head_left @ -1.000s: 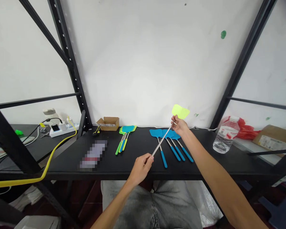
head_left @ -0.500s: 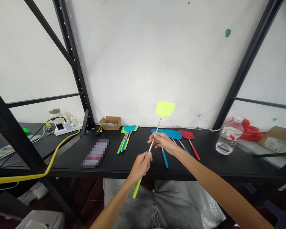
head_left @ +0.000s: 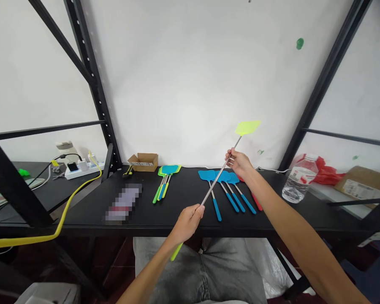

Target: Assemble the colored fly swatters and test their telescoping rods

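Near the lower centre of the frame the left hand is closed round the handle end of a yellow-green fly swatter, whose metal rod slants up to the right. The right hand pinches the rod higher up, just below the swatter's head. Behind them, blue swatters lie on the black shelf, with a water bottle at right.

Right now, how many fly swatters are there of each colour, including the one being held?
Yellow swatters: 2, one held by the left hand and right hand
Green swatter: 1
Blue swatters: 5, roughly; they overlap
Red swatter: 1
Total: 9
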Demonstrator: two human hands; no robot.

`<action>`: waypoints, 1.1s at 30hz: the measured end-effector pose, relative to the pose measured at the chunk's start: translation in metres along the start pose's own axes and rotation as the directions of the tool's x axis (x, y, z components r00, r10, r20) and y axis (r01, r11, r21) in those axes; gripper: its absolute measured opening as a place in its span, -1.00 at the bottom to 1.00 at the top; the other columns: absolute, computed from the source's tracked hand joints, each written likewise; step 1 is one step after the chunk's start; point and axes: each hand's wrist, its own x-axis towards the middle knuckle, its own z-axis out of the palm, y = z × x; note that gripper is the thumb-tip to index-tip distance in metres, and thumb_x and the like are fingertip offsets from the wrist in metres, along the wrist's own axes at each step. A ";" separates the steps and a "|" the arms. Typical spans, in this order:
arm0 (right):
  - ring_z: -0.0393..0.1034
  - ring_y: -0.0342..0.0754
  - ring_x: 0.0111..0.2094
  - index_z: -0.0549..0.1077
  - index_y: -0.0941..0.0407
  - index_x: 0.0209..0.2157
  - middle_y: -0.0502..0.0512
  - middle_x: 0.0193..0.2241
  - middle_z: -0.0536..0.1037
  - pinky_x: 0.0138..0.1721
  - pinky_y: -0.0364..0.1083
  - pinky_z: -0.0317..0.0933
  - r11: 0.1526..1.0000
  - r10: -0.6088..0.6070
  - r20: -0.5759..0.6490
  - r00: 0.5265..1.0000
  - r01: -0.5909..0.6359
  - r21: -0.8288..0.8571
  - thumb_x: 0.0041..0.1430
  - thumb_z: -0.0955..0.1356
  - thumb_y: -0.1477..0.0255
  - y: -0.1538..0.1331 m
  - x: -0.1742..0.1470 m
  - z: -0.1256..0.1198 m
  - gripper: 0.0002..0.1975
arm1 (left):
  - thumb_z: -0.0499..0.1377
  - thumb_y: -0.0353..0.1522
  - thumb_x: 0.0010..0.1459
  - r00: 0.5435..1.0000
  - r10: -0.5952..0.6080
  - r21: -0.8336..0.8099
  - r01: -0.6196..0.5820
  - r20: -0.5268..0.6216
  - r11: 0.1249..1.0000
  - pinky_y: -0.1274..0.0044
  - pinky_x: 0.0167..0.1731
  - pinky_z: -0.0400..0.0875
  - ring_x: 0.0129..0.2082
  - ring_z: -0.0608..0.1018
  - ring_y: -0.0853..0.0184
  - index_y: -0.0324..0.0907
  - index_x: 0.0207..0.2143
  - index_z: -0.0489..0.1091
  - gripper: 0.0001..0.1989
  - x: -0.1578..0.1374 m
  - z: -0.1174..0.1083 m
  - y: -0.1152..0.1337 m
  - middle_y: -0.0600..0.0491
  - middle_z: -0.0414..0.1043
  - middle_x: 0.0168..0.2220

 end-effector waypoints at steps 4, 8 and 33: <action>0.36 -0.17 -0.51 0.41 0.08 -0.43 -0.02 -0.51 0.48 -0.46 -0.17 0.28 1.000 -0.007 -0.054 0.999 0.008 0.020 0.27 0.31 0.32 -0.018 0.011 -0.014 -0.80 | -0.09 -0.01 0.27 1.000 0.013 0.063 -0.012 -0.012 0.998 0.59 -0.59 0.06 -0.62 0.25 0.42 -0.14 -0.55 0.18 -0.52 -0.001 0.000 0.002 0.18 0.11 -0.69; 0.38 -0.16 -0.50 0.47 0.07 -0.35 0.02 -0.45 0.52 -0.50 -0.17 0.28 0.999 -0.032 -0.008 0.999 0.032 -0.020 0.26 0.31 0.24 -0.007 -0.001 -0.012 -0.78 | -0.09 -0.02 0.27 1.000 0.018 0.073 -0.018 0.000 0.997 0.59 -0.59 0.05 -0.61 0.23 0.43 -0.14 -0.56 0.16 -0.53 -0.001 0.000 0.002 0.18 0.08 -0.68; 0.46 -0.06 -0.36 0.49 0.10 -0.38 0.15 -0.36 0.62 -0.44 -0.15 0.24 0.971 0.039 0.305 0.952 0.036 -0.237 0.10 0.42 0.15 0.061 -0.060 0.030 -0.71 | -0.07 -0.01 0.28 0.999 -0.039 -0.099 0.038 -0.017 0.994 0.64 -0.68 0.00 -0.72 0.13 0.51 -0.15 -0.50 0.12 -0.55 0.001 -0.004 -0.009 0.24 0.02 -0.69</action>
